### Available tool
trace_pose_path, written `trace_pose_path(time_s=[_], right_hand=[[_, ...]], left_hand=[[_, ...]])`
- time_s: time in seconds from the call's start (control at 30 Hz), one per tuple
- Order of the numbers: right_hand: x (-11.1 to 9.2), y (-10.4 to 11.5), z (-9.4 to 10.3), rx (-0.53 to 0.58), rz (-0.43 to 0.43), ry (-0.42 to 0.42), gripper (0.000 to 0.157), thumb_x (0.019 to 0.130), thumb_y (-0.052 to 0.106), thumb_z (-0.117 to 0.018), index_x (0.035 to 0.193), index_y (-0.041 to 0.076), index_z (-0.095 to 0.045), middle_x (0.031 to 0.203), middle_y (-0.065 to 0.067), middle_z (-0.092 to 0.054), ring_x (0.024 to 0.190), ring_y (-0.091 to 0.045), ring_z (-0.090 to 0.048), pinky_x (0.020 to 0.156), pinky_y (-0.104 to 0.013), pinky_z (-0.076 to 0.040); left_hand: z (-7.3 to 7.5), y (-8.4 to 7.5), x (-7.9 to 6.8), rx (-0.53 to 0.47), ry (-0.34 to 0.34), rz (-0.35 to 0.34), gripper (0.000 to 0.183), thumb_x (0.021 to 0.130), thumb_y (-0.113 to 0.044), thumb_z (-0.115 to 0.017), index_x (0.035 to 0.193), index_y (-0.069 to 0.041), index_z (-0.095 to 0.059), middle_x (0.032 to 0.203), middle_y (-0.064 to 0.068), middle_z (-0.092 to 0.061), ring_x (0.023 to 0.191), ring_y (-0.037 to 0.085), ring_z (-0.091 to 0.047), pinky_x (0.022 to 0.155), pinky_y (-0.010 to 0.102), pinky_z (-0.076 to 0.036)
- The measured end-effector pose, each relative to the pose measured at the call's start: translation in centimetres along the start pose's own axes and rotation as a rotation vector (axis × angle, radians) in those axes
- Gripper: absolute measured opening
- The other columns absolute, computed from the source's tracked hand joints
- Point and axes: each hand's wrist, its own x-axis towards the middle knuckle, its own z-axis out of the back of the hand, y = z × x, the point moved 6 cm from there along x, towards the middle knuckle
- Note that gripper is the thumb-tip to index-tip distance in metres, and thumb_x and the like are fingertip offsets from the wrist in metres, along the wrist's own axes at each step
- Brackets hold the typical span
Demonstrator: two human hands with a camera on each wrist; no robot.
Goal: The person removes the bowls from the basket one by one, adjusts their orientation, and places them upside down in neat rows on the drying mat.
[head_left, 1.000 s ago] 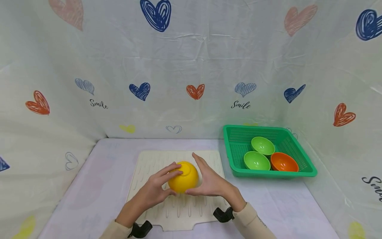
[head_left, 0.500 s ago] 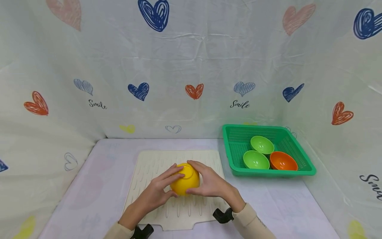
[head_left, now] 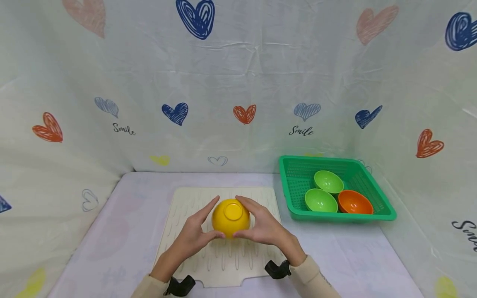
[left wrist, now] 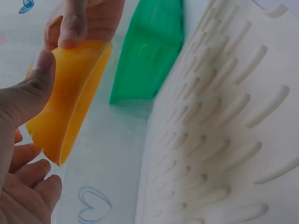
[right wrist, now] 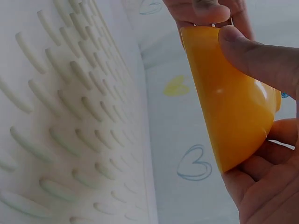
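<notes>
A yellow bowl (head_left: 230,219) is upside down above a cream ribbed drying mat (head_left: 223,265), its foot ring upward. In both wrist views a gap separates its rim from the mat. My right hand (head_left: 262,223) grips the bowl, thumb on its near side and fingers round its right side. My left hand (head_left: 193,234) spreads round the left side; its thumb (left wrist: 39,77) lies against the bowl, while its index finger stands off the surface in the head view. The bowl's inside is mostly hidden.
At the back right stands a green basket (head_left: 292,213). In it sit two light green bowls (head_left: 321,200) and an orange bowl (head_left: 355,202), all right way up. A patterned cloth (head_left: 238,82) hangs behind the white-covered table (head_left: 123,231).
My right fingers have closed in on the bowl. The left fingers have lifted off its top and spread to the side. The bowl has shifted slightly and turned, its foot ring now facing up.
</notes>
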Motion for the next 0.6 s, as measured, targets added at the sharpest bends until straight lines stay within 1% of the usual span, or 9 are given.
trace_pose_path(time_s=[0.1,0.2,0.27,0.4,0.5,0.6], right_hand=[[0.1,0.0,-0.1,0.016,0.012,-0.007,0.096,0.076,0.031,-0.093,0.154,0.004,-0.045,0.158,-0.01,-0.048,0.145,-0.032,-0.047,0.116,-0.055,-0.042],[0.3,-0.1,-0.6,0.032,0.013,0.018,0.096,0.077,0.028,-0.093,0.155,0.002,-0.044,0.159,-0.012,-0.046,0.146,-0.032,-0.046,0.116,-0.054,-0.042],[0.5,-0.1,-1.0,0.037,0.012,0.053,0.094,0.079,0.025,-0.091,0.156,0.001,-0.041,0.161,-0.013,-0.043,0.148,-0.032,-0.044,0.117,-0.053,-0.04],[1.0,-0.2,-2.3,0.014,0.025,0.133,0.091,0.085,0.019,-0.085,0.158,-0.002,-0.035,0.164,-0.016,-0.038,0.151,-0.033,-0.039,0.12,-0.051,-0.038],[1.5,-0.5,-3.6,-0.015,0.029,0.162,0.089,0.086,0.016,-0.083,0.157,-0.004,-0.034,0.164,-0.018,-0.037,0.151,-0.032,-0.039,0.121,-0.049,-0.037],[2.4,-1.1,-5.0,-0.01,0.015,0.165,0.088,0.086,0.013,-0.084,0.157,-0.005,-0.035,0.163,-0.018,-0.038,0.151,-0.031,-0.039,0.121,-0.045,-0.036]], left_hand=[[-0.1,0.1,0.1,0.025,-0.003,-0.042,0.096,0.067,-0.012,-0.093,0.15,0.005,-0.047,0.152,0.023,-0.051,0.137,0.041,-0.053,0.103,0.044,-0.051],[-0.1,0.5,-0.1,0.028,0.0,-0.048,0.092,0.067,-0.01,-0.093,0.147,0.007,-0.05,0.15,0.022,-0.054,0.135,0.039,-0.056,0.103,0.04,-0.052],[-0.1,1.0,-0.4,0.01,0.008,-0.028,0.091,0.068,-0.007,-0.092,0.147,0.007,-0.049,0.15,0.021,-0.054,0.133,0.037,-0.058,0.101,0.041,-0.053],[-0.1,2.4,-1.0,-0.031,0.034,0.031,0.089,0.072,-0.002,-0.09,0.149,0.008,-0.047,0.149,0.023,-0.053,0.133,0.038,-0.057,0.099,0.047,-0.054],[-0.1,3.6,-1.4,-0.023,0.056,0.071,0.088,0.074,-0.001,-0.088,0.15,0.008,-0.045,0.15,0.025,-0.052,0.134,0.039,-0.056,0.1,0.049,-0.053],[0.1,5.0,-1.8,0.001,0.069,0.108,0.087,0.075,0.001,-0.087,0.15,0.008,-0.045,0.15,0.025,-0.052,0.135,0.039,-0.055,0.102,0.048,-0.051]])
